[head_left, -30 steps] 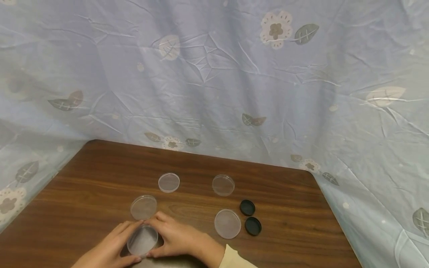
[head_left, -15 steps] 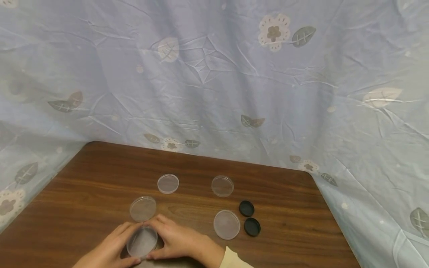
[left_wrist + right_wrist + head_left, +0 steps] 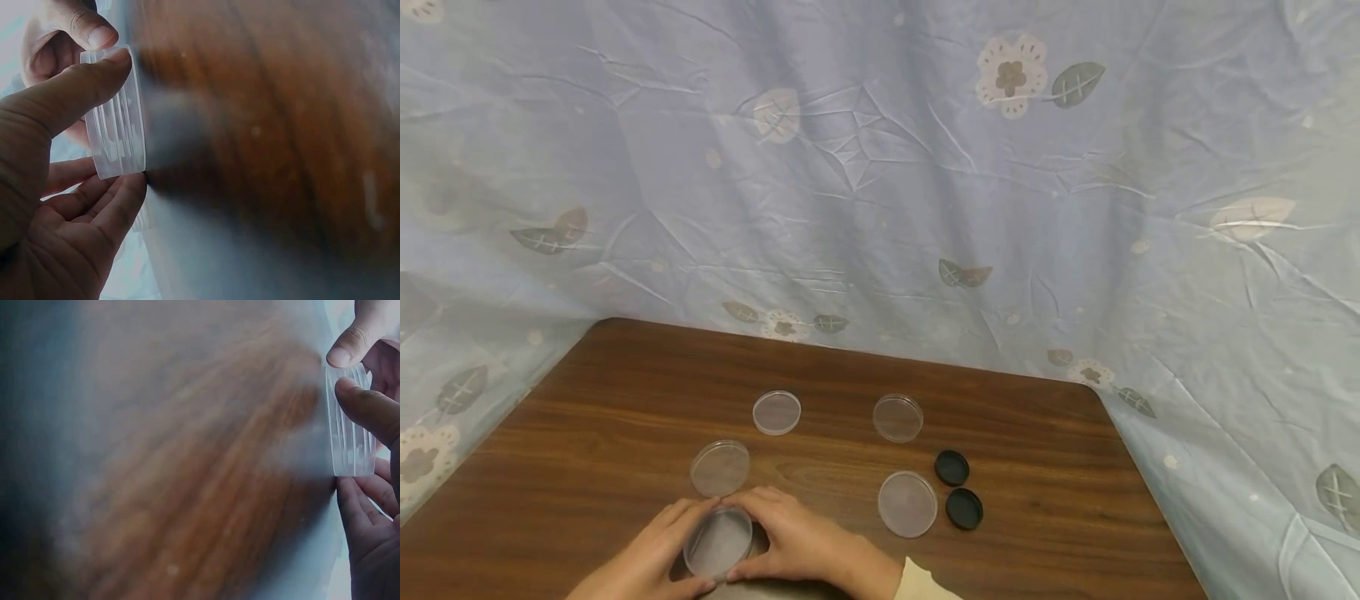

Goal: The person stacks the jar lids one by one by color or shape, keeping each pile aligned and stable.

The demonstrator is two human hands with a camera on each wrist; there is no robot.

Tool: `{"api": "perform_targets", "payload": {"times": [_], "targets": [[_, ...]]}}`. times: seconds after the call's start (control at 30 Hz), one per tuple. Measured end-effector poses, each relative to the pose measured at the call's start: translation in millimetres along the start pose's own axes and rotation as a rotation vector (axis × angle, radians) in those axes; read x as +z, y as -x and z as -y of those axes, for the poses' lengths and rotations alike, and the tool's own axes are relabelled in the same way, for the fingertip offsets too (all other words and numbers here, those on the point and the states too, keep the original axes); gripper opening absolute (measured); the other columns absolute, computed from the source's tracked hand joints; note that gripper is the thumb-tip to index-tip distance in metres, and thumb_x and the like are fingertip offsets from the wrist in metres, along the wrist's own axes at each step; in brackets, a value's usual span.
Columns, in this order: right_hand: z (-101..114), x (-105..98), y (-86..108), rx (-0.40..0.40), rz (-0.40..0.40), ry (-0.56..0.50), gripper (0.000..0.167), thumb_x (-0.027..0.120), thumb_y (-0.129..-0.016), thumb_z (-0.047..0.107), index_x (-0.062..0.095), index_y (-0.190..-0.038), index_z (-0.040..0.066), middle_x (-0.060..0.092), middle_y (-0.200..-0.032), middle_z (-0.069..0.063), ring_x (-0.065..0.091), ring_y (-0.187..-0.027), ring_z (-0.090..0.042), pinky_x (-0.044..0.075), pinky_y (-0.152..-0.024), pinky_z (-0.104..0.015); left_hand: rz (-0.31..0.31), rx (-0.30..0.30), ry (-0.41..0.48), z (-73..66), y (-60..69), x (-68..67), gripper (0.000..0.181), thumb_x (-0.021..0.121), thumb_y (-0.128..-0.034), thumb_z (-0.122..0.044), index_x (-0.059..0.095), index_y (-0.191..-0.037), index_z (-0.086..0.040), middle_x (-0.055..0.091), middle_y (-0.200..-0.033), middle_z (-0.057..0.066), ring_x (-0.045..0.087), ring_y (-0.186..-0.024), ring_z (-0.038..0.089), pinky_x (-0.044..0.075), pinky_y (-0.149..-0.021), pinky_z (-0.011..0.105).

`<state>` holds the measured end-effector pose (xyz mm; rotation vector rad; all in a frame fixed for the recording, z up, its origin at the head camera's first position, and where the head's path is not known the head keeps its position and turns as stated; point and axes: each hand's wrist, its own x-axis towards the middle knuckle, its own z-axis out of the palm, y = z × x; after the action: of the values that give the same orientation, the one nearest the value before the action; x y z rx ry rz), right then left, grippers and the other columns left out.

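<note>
At the table's near left, both hands grip a short stack of clear petri dishes [image 3: 720, 542] from its two sides. My left hand [image 3: 651, 550] curls round the left side, thumb at the near edge and fingers at the far edge. Opposite it, my right hand [image 3: 793, 537] holds the right side the same way, and the two hands almost meet. In the left wrist view the stacked dishes [image 3: 119, 134] show layered rims between thumb and fingers. The right wrist view has the stack [image 3: 349, 440] low against the tabletop. Just beyond it lies another clear dish [image 3: 720, 468].
Farther back on the brown wooden table [image 3: 647, 375] lie a clear dish [image 3: 777, 412] and another clear dish [image 3: 898, 418]. To the right is a further clear dish [image 3: 907, 504], beside two black round caps [image 3: 952, 468]. A patterned curtain [image 3: 865, 208] surrounds the table.
The right hand's upper fingers have lowered slightly. Both hands keep their grip on the stack, and the other dishes and caps have stayed in place.
</note>
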<state>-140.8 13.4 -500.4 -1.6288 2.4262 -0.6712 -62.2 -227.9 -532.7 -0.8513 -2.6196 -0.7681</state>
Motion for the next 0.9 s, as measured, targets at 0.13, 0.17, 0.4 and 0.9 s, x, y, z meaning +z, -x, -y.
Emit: {"api": "perform_targets", "payload": {"times": [0.13, 0.17, 0.4, 0.9], "targets": [[0.9, 1.2, -0.1, 0.004, -0.017, -0.016, 0.076, 0.084, -0.088, 0.042, 0.049, -0.151, 0.017, 0.063, -0.143, 0.003, 0.058, -0.129, -0.002, 0.042, -0.107, -0.008, 0.014, -0.023, 0.006, -1.8, 0.5, -0.8, 0.090, 0.092, -0.0782, -0.042, 0.052, -0.141, 0.007, 0.066, -0.124, 0.012, 0.061, -0.108, 0.015, 0.056, -0.080, 0.024], [1.0, 1.7, -0.2, 0.003, -0.020, -0.020, 0.076, 0.085, -0.088, 0.041, 0.049, -0.150, 0.016, 0.063, -0.143, 0.003, 0.058, -0.129, -0.002, 0.042, -0.107, -0.008, 0.015, -0.029, 0.003, -2.2, 0.5, -0.9, 0.090, 0.092, -0.0776, -0.042, 0.052, -0.141, 0.007, 0.066, -0.124, 0.012, 0.061, -0.108, 0.016, 0.056, -0.080, 0.024], [0.5, 3.4, 1.2, 0.011, -0.023, -0.002, 0.077, 0.084, -0.089, 0.040, 0.047, -0.151, 0.014, 0.062, -0.143, 0.001, 0.056, -0.131, -0.004, 0.043, -0.108, -0.011, 0.020, -0.049, -0.007, -4.7, 0.1, -1.2, 0.093, 0.094, -0.0740, -0.041, 0.052, -0.140, 0.008, 0.066, -0.125, 0.012, 0.061, -0.106, 0.017, 0.057, -0.080, 0.026], [3.0, -2.0, 5.3, 0.073, 0.078, -0.013, 0.092, 0.081, -0.091, 0.044, 0.033, -0.161, 0.009, 0.049, -0.156, -0.003, 0.048, -0.143, -0.008, 0.042, -0.117, -0.018, 0.030, -0.087, 0.021, -8.2, 0.8, -3.4, 0.097, 0.097, -0.0695, -0.041, 0.052, -0.139, 0.011, 0.064, -0.124, 0.011, 0.059, -0.106, 0.014, 0.056, -0.080, 0.025]]}}
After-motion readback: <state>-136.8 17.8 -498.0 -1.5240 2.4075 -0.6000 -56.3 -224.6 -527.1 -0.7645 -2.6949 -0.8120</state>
